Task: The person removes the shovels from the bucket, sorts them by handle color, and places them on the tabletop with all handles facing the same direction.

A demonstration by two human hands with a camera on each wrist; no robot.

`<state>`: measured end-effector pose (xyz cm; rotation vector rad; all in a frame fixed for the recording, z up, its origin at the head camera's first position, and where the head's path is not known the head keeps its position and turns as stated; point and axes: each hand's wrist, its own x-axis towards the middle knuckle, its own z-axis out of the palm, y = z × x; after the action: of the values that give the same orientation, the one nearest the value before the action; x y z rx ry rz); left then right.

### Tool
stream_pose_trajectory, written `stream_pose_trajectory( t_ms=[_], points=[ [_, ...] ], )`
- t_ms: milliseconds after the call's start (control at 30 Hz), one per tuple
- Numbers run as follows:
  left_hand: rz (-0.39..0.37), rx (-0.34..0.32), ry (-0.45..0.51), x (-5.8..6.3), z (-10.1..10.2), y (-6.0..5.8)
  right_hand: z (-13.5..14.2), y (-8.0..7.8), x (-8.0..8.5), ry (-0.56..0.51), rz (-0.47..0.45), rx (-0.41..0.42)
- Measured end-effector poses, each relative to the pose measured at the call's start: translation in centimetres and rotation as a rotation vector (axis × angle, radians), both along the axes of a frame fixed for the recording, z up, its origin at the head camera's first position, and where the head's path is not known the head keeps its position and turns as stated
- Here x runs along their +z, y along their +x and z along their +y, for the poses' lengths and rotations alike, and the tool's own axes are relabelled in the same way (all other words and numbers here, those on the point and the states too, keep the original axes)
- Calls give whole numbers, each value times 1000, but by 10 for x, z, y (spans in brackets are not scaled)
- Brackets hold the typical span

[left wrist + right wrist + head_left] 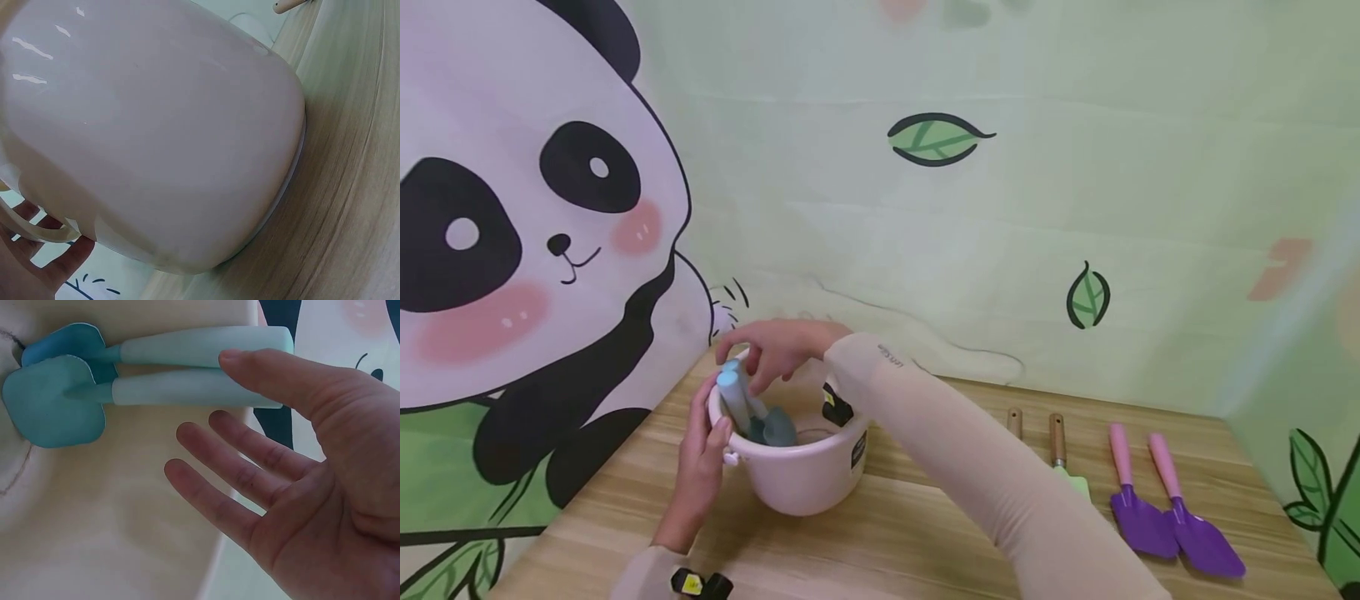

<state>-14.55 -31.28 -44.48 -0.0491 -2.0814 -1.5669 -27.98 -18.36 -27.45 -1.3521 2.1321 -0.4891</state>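
A pale pink bucket point(808, 475) stands on the wooden table, and two small teal shovels point(56, 403) with pale handles lean inside it. Their light blue handle ends point(728, 379) rise at the left rim. My left hand point(698, 458) grips that rim from the left side; in the left wrist view its fingers point(69, 256) show beside the bucket's handle point(44, 231). Above the opening, my right hand point(782, 346) reaches in with fingers spread. In the right wrist view its thumb overlaps a shovel handle point(187, 387); whether they touch I cannot tell.
Two purple shovels with pink handles point(1138, 521) lie at the right of the table point(880, 550). Nearer the bucket is a light green tool with a wooden handle point(1057, 437), beside another wooden handle point(1015, 421); my right sleeve partly covers them. A panda-printed cloth point(820, 183) hangs behind.
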Motion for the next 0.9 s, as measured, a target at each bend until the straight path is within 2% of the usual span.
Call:
stream_pose_trajectory(
  t_ms=[333,533,900],
  points=[
    [19,-12,-5,1,1,0,-6,1,-5,-20,28,16],
    [26,-17,2,-1,0,-2,-7,1,-7,-32,64,1],
    [31,-15,-2,-2,-2,0,-9,1,-10,-62,76,-7]
  ],
)
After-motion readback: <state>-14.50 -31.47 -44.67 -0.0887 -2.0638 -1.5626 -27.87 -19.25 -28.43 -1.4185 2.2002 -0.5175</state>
